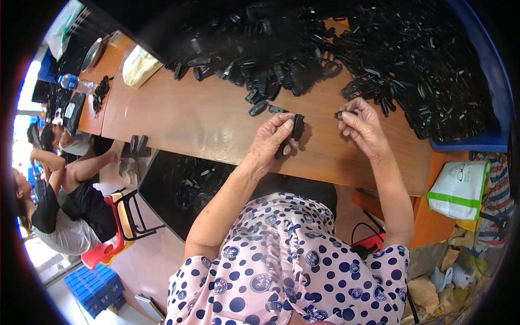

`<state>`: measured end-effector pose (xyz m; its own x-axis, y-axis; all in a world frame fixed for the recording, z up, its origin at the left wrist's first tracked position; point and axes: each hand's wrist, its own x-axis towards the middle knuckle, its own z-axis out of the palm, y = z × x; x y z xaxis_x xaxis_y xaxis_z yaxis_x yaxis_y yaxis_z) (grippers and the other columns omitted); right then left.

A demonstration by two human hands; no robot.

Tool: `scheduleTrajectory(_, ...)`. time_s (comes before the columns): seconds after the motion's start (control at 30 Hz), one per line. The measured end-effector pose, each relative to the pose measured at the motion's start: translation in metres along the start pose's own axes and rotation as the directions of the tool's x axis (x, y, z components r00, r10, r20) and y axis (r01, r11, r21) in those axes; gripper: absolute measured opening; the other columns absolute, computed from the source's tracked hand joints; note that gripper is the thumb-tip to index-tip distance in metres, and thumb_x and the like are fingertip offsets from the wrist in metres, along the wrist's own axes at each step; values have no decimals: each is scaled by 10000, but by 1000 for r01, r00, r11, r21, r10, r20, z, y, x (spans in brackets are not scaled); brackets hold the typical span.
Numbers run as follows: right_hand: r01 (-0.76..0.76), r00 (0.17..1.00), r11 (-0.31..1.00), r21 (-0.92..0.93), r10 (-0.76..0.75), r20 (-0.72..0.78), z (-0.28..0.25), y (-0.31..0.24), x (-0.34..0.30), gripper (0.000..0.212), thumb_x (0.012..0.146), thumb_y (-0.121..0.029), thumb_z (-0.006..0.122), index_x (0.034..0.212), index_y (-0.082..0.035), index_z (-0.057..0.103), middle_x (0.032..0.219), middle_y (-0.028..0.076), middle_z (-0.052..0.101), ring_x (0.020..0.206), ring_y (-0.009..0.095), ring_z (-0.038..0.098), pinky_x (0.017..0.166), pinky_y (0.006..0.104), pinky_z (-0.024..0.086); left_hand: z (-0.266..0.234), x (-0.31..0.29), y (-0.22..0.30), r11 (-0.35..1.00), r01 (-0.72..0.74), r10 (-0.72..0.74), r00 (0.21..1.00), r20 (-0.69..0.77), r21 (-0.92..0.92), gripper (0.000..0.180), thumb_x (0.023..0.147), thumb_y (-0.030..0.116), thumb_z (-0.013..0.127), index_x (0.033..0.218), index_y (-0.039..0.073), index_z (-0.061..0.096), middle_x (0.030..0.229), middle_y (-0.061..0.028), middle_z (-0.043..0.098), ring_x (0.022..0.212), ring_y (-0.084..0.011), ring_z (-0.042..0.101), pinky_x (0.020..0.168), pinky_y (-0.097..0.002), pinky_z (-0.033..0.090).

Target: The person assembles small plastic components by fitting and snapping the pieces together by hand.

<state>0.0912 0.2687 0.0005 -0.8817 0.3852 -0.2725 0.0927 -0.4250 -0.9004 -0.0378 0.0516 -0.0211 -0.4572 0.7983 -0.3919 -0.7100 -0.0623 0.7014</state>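
Observation:
Above the wooden table [179, 116], my left hand [271, 136] is closed around a black oblong plastic piece [298, 128], gripped between thumb and fingers. A little to its right, my right hand [364, 129] pinches a small dark piece [339, 115] at its fingertips; its exact kind is too small to make out. The two hands are apart. Just beyond my left hand, two loose black oblong pieces [259, 108] lie at the near fringe of a heap of similar black parts [276, 76].
A large pile of small black parts [417, 70] fills a blue tray [495, 108] at far right. Below the table's left edge sits a black bin [179, 187] of parts. A white-green bag [459, 187] hangs at right. Another person [70, 216] sits at left near blue crates [95, 290].

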Motion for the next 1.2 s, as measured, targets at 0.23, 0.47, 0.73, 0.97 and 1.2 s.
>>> scheduleTrajectory(0.23,-103,988,981,166,81,134,75,14,-11,168,868,-68,662,940,-87,512,832,51,644,705,133,643,579,209,483,-4,-29,1,949,-237,238,971,22,208,254,876,98,673,1107,29,592,908,-21,625,731,-66,547,601,-197,469)
scheduleTrajectory(0.47,-166,979,964,207,136,151,94,17,-17,155,873,-82,660,935,-86,519,823,46,645,720,121,634,623,219,487,-10,-43,1,833,-308,345,939,4,460,252,857,72,688,1087,12,603,869,-10,619,761,-68,556,661,-214,486)
scheduleTrajectory(0.73,-171,977,960,223,137,160,92,18,-24,152,876,-100,663,924,-87,519,823,38,640,715,110,626,627,219,482,-7,-43,4,489,-502,577,799,166,713,247,808,52,706,1041,19,634,859,-64,653,778,-145,615,703,-272,496)
scheduleTrajectory(0.97,-130,979,983,-130,148,137,85,8,-34,172,856,-123,682,936,-60,544,817,10,601,723,69,562,637,195,441,0,-48,7,353,-509,581,777,243,785,236,783,57,722,1004,20,646,847,-105,650,733,-201,630,652,-295,498)
scheduleTrajectory(1.2,-241,915,900,-363,335,223,68,-5,-38,166,854,-171,686,909,-59,577,821,-8,599,762,41,514,660,180,426,8,-52,10,25,-622,562,657,504,783,235,737,74,728,945,8,639,800,-128,632,701,-283,609,623,-349,494)
